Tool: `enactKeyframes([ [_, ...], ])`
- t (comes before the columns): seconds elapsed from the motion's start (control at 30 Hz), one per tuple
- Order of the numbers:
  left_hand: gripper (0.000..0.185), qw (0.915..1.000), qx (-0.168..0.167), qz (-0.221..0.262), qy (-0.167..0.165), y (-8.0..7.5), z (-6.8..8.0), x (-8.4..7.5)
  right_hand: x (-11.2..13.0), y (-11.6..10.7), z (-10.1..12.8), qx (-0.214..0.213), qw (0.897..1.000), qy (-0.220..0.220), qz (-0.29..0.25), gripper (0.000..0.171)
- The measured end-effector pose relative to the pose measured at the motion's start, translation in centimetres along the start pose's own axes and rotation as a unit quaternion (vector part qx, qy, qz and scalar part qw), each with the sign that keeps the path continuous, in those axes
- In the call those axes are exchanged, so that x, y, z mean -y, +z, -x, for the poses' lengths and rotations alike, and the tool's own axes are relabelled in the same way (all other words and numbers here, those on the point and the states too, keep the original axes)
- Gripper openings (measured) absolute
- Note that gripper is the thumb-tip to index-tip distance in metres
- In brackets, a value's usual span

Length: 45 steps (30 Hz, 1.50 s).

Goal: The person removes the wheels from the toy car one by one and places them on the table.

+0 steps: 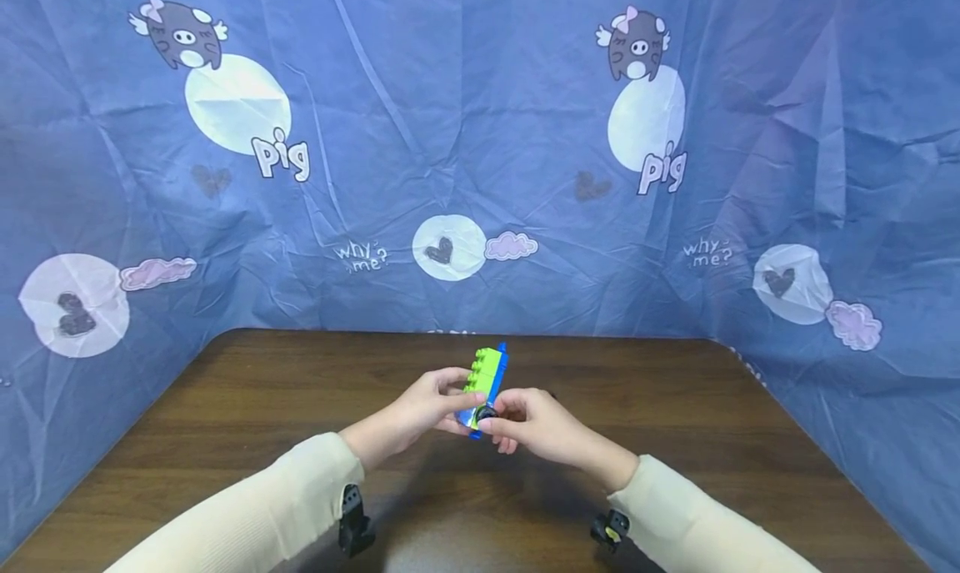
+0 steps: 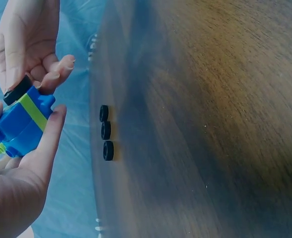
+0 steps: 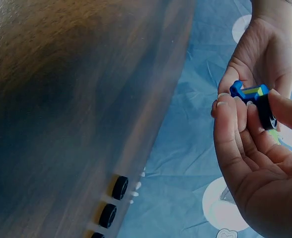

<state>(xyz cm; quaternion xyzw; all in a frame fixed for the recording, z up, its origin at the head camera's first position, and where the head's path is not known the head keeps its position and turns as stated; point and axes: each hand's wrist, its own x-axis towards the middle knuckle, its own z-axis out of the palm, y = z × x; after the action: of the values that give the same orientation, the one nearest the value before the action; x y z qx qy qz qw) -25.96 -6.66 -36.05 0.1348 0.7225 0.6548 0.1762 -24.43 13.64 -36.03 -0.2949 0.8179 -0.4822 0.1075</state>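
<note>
Both hands hold one light, rigid brick model above the bench.
Your left hand grips its body; your right hand pinches what looks like a small black wheel — hold the flat sides.

Looks like a makeshift recording booth, not a lived-in room; blue cartoon-pig cloth hung as backdrop around three edges of a dark wooden table.

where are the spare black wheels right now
Left wrist view: three loose black wheels sit in a row at the table's far edge by the blue cloth, apart from both hands.
</note>
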Motion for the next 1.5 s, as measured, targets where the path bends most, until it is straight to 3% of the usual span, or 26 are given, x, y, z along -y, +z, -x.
enactKeyframes([
  [0.37,0.044,0.9997,-0.01,-0.022,0.006,0.1,-0.1,0.1,0.2,0.5,-0.1,-0.034,0.997,-0.016,0.07,0.018],
  [0.53,0.04,0.9982,-0.039,-0.044,0.003,0.5,-0.3,0.0,0.3,0.6,-0.3,-0.051,0.992,-0.043,0.103,0.017],
  [0.7,0.038,0.9965,-0.06,-0.057,-0.011,0.7,-0.5,-0.1,0.4,0.6,-0.5,-0.057,0.992,-0.045,0.098,0.017],
  [1.07,0.04,0.9925,-0.082,-0.091,-0.006,0.8,-0.6,-0.5,0.5,0.9,-0.6,-0.101,0.987,-0.032,0.119,0.014],
  [1.5,0.04,0.992,-0.08,-0.097,-0.015,1.5,-1.0,-0.7,0.3,0.3,-0.1,-0.114,0.982,-0.049,0.144,0.012],
])
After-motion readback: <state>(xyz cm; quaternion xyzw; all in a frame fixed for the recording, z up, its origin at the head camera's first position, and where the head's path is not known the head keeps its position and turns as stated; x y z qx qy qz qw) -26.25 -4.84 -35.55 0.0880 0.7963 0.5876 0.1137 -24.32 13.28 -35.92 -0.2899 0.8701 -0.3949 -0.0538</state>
